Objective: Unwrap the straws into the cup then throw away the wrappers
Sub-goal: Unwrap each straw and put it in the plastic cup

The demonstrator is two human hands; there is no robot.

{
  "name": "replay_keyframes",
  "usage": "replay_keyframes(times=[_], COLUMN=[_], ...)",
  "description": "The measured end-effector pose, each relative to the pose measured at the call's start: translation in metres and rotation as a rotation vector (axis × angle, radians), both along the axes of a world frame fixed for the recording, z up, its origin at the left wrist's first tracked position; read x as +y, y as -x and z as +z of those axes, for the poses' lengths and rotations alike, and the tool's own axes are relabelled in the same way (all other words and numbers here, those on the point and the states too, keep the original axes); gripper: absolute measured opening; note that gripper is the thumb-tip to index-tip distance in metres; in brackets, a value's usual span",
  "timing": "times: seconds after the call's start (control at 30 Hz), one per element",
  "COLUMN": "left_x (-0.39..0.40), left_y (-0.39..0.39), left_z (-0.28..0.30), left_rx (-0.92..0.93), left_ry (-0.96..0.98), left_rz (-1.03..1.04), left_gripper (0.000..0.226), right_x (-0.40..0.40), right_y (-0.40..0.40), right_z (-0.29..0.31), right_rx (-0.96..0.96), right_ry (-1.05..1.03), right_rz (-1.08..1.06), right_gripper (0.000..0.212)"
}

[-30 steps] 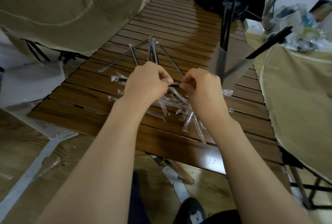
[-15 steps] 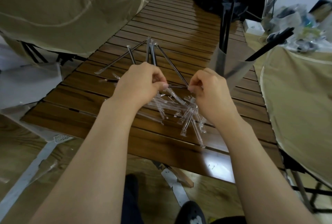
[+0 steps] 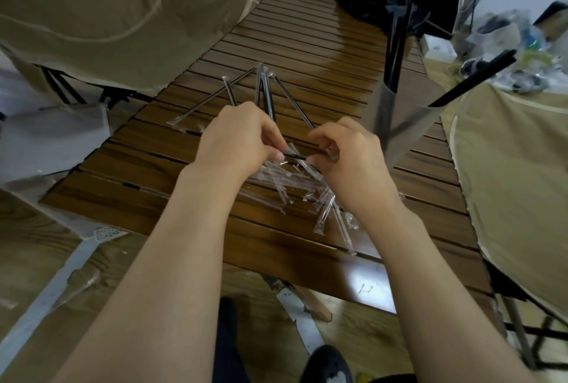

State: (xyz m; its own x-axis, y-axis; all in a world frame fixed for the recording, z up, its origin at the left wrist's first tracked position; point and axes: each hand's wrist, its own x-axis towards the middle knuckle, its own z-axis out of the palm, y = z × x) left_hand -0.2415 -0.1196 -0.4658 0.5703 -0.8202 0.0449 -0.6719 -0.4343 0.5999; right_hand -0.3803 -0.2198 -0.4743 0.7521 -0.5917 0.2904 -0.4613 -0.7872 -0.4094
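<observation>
Dim, soft light — warped edges

Black straw [image 3: 294,156] horizontal above clear wrappers [image 3: 287,181]

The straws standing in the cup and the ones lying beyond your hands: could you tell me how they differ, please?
The straws in the cup are bare and stand upright; the straws on the table lie flat, fanned out, each in a clear wrapper. Both sets are long, thin and dark.

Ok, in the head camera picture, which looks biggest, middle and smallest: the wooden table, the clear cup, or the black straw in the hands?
1. The wooden table, biggest by far.
2. The clear cup.
3. The black straw, though the hands hide most of it, so its full length is unsure.
</observation>
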Motion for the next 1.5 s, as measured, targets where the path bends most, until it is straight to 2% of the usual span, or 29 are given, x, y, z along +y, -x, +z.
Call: replay_keyframes(times=[0.17,0.23,0.33,0.47,0.53,0.63,0.73,0.9,1.0,1.13,1.23,1.3,1.37,1.43,1.5], left_x=[-0.001,-0.001,-0.002,-0.004,-0.004,-0.004,-0.002,0.004,0.007,0.007,0.006,0.007,0.007,0.006,0.005], left_y=[0.002,0.002,0.003,0.002,0.001,0.0,-0.004,-0.015,-0.019,-0.016,-0.014,-0.013,-0.011,-0.008,-0.005], left_z=[0.002,0.002,0.003,0.001,0.0,-0.002,-0.003,-0.006,-0.004,-0.003,-0.002,0.0,0.004,0.008,0.009], left_rx=[-0.002,0.004,0.021,0.067,0.076,0.053,0.012,-0.02,-0.012,0.003,0.019,0.028,0.034,0.049,0.05], left_ry=[0.035,0.043,0.035,0.015,0.003,-0.012,-0.041,-0.032,-0.025,-0.09,-0.12,-0.112,-0.077,-0.025,0.007], left_rz=[-0.074,-0.087,-0.091,-0.092,-0.087,-0.082,-0.052,0.131,0.157,0.095,0.076,0.054,-0.013,-0.088,-0.121], left_gripper=[0.012,0.011,0.009,0.007,0.003,0.006,0.008,0.016,0.012,0.011,0.013,0.013,0.013,0.013,0.012], right_x=[-0.004,-0.005,-0.003,0.005,0.006,-0.001,-0.007,-0.01,-0.013,-0.014,-0.014,-0.009,-0.003,0.0,0.001], right_y=[-0.007,-0.009,-0.01,-0.003,-0.002,-0.003,-0.002,-0.001,-0.004,-0.006,-0.003,-0.001,0.0,-0.002,-0.003], right_z=[0.002,0.003,0.005,0.001,-0.001,-0.003,-0.007,-0.006,0.002,0.002,-0.004,-0.005,-0.005,-0.004,-0.002], right_rx=[0.146,0.153,0.241,0.05,0.033,-0.011,0.063,0.015,0.247,0.281,0.223,0.085,0.015,0.057,0.112], right_ry=[0.055,0.037,-0.02,0.077,0.072,0.063,0.035,0.057,-0.122,-0.226,-0.141,-0.066,0.042,0.105,0.084], right_rz=[0.081,0.058,-0.02,0.021,0.016,0.001,0.017,-0.011,-0.044,-0.023,-0.011,0.003,0.052,0.123,0.166], right_gripper=[0.016,0.013,0.019,0.022,0.024,0.01,0.01,0.011,0.014,0.018,0.018,0.02,0.033,0.038,0.027])
